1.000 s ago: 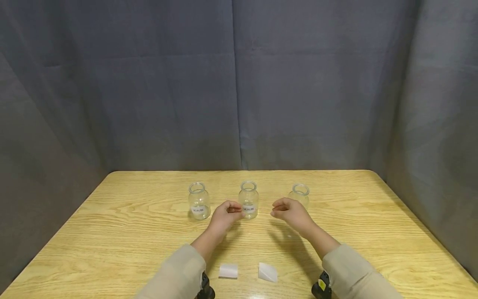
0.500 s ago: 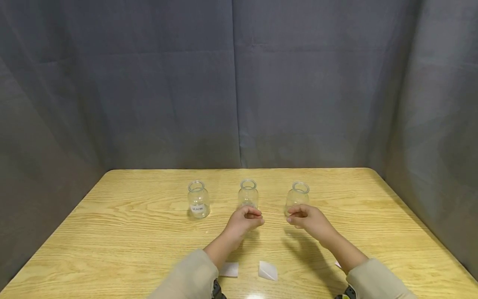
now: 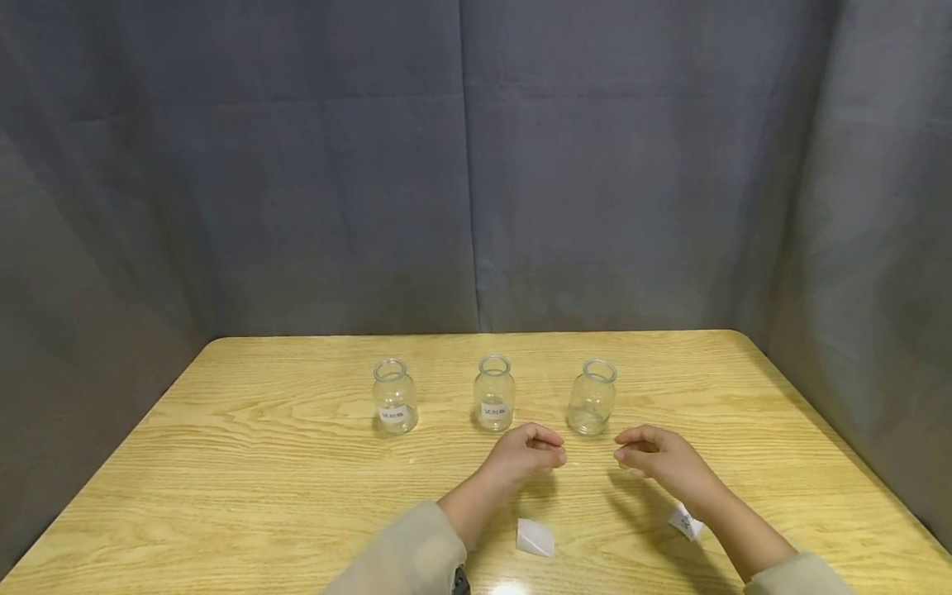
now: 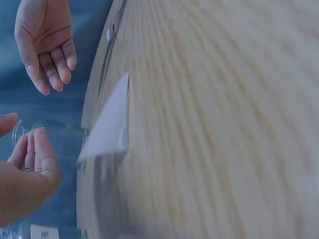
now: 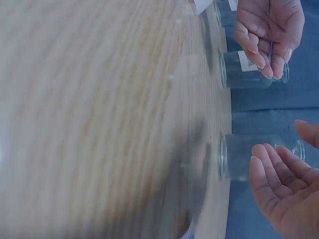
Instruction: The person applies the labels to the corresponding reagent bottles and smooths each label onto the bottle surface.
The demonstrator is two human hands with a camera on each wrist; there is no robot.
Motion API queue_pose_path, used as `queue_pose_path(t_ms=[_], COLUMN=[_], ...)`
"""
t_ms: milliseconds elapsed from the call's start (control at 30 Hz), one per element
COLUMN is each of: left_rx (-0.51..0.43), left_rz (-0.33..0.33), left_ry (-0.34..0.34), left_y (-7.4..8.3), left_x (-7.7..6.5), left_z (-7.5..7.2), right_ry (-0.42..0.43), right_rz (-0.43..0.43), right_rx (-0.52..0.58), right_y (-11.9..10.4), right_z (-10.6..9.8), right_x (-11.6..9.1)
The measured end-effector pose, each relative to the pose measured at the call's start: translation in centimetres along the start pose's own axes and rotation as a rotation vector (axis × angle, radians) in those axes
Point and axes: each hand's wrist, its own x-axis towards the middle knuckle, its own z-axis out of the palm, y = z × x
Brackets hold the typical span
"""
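Head view: person's L hand and R hand hung apart, fingers relaxed, nothing held, just in front of the R jar, the only one w/o a visible label. L jar and mid jar each wore one. A printed slip lay by the R forearm. I judged the step in hand as work at that bare jar; a next hold prob. called for gentle, cupped fingers.

L wrist view: I saw a bent white paper, thin, crisp, on the grainy wood table.

R wrist view: glass looked clear, smooth, w/ thick rims.
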Motion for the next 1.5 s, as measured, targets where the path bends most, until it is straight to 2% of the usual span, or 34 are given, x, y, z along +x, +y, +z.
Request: queue_pose_path(t_ms=[333, 433, 600, 767, 933, 1100, 1233, 1500], left_rx=[-0.022, -0.030, -0.035, -0.004, 0.014, 0.043, 0.011, -0.044], left_rz=[-0.029, -0.044, -0.077, -0.111, -0.128, -0.167, -0.207, -0.285], left_ry=[-0.120, -0.150, -0.176, -0.195, -0.237, -0.252, -0.255, -0.165], left_y=[-0.3, -0.4, -0.8, -1.1, -1.2, -1.5, -1.6, -2.0], left_x=[-0.3, -0.6, -0.9, -1.1, -1.2, -1.2, -1.2, -1.0], left_z=[2.8, 3.7, 5.2, 6.6, 7.9, 8.8, 9.4, 10.3], right_ry=[0.018, 0.014, 0.015, 0.032, 0.025, 0.002, -0.028, -0.094], right_rz=[0.078, 0.067, 0.083, 0.141, 0.151, 0.172, 0.202, 0.189], right_rx=[-0.025, -0.034, -0.047, -0.070, -0.104, -0.118, -0.098, -0.070], right_y=[1.0, 1.3, 1.9, 2.5, 3.1, 3.8, 4.3, 4.7], right_z=[-2.0, -2.5, -3.1, -4.0, -5.0, -5.8, -6.1, -6.1], right_x=[-1.8, -2.4, -3.1, -3.7, -4.4, -4.7, -4.8, -4.4])
